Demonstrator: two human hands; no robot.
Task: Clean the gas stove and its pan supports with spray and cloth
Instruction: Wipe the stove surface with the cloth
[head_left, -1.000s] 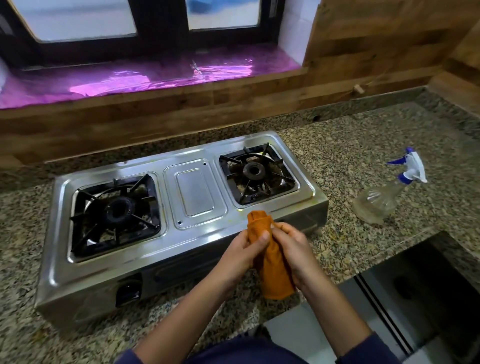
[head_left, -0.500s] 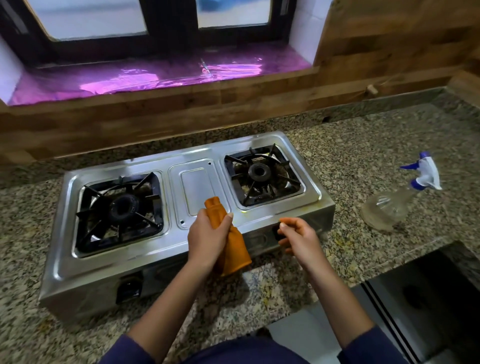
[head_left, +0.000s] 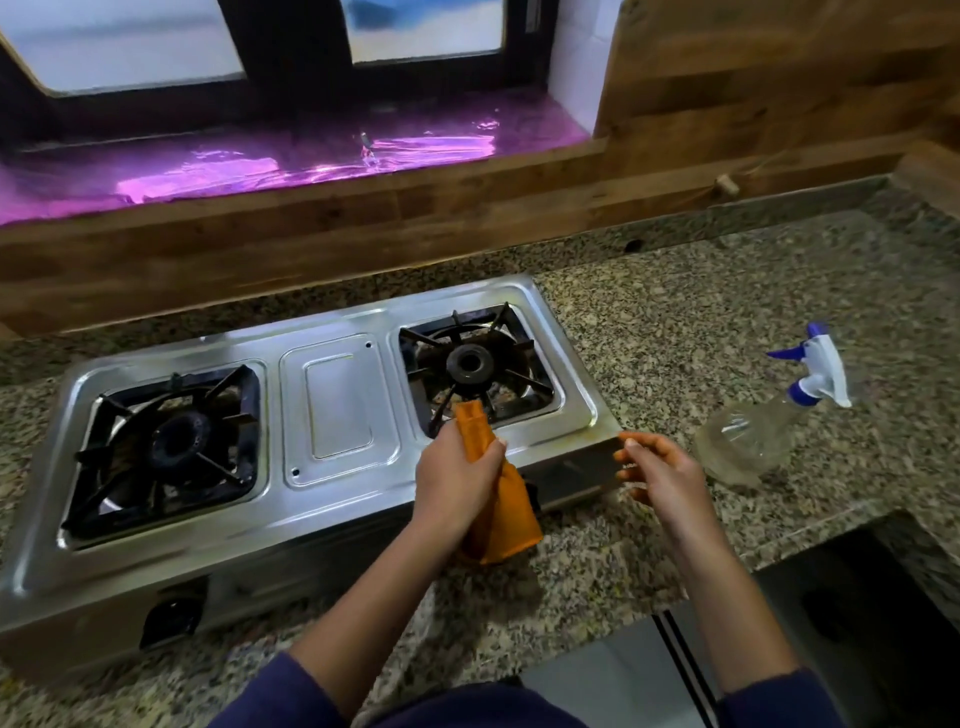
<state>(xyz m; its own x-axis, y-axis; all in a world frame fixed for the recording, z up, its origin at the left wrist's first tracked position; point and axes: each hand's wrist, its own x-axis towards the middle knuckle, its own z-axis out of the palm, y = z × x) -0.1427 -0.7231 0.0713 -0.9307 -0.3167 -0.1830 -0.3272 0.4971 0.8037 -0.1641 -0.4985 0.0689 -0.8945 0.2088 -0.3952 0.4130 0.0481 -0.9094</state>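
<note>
A steel two-burner gas stove (head_left: 337, 410) sits on the granite counter. Black pan supports lie over the left burner (head_left: 166, 447) and the right burner (head_left: 480, 364). My left hand (head_left: 457, 478) grips a folded orange cloth (head_left: 506, 519) over the stove's front edge; the cloth's top end reaches the near edge of the right pan support. My right hand (head_left: 660, 473) hovers empty, fingers loosely curled, by the stove's front right corner. A clear spray bottle (head_left: 753, 436) with a blue-white trigger lies on its side to the right, apart from both hands.
The granite counter (head_left: 701, 301) runs back to a wooden wall with a window ledge covered in shiny pink foil (head_left: 260, 161). To the lower right the counter drops off to a dark recess (head_left: 857, 613). A stove knob (head_left: 171, 616) sits on the front panel.
My right hand let go of the cloth and moved right toward the stove's corner. My left hand alone carries the cloth, now up at the right burner's edge.
</note>
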